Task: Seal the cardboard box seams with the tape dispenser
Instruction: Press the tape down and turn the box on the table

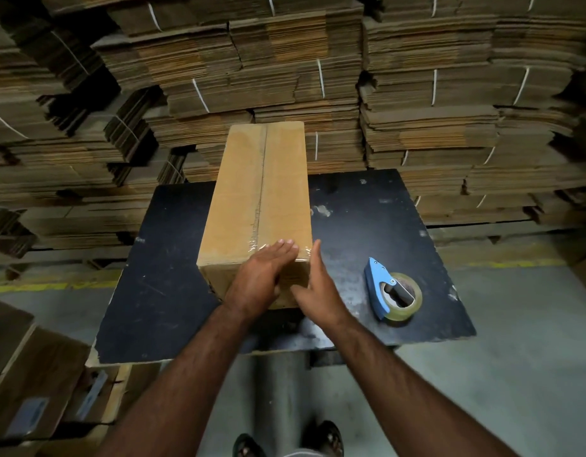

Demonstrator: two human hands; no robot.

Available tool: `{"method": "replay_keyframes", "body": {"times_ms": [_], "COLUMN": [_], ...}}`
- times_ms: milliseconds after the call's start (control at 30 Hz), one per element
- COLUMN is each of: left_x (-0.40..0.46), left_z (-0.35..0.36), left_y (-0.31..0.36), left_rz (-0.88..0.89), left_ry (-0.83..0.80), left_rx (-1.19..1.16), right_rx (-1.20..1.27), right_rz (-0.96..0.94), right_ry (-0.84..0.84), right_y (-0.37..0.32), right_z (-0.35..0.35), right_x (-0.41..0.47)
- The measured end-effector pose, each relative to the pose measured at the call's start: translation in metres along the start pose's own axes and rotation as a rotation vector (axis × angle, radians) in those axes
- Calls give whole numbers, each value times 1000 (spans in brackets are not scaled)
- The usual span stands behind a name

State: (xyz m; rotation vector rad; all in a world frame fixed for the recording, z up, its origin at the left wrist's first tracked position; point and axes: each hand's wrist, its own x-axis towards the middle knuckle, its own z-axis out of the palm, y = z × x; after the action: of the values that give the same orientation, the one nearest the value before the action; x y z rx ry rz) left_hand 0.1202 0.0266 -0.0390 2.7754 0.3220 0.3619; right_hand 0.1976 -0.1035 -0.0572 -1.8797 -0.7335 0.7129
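- Filling the background from 9 to 3 o'clock, bundled flat cartons (417, 94) stood stacked, likely stock awaiting assembly.
- The black bench (367, 209) carried the work.
- The cardboard box (252, 192) lay lengthwise at centre, seam up for taping.
- The left hand (262, 278), fingers flat, pressed tape over the near edge; the right hand (318, 291) hovered open beside it.
- The tape dispenser (389, 291) rested at 4 o'clock, within reach.

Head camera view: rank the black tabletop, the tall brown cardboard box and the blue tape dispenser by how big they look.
1. Black tabletop
2. Tall brown cardboard box
3. Blue tape dispenser, with its clear tape roll, clearly smallest
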Motion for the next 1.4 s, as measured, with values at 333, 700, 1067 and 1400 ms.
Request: {"method": "replay_keyframes", "body": {"times_ms": [333,700,1067,1400], "left_x": [-3,-4,7,8], "left_z": [-15,-16,-28,-26], "left_y": [0,-10,-24,-28], "left_rz": [45,86,145,215], "left_ry": [-46,-161,-268,-262], "left_rx": [-59,-107,-163,-99], "right_rx": [590,336,-6,-432], "right_rz": [188,238,157,-151], "right_ry": [236,298,449,560], "right_y": [1,-6,12,41], "right_z": [13,13,27,21], "right_x": [-13,11,6,14]}}
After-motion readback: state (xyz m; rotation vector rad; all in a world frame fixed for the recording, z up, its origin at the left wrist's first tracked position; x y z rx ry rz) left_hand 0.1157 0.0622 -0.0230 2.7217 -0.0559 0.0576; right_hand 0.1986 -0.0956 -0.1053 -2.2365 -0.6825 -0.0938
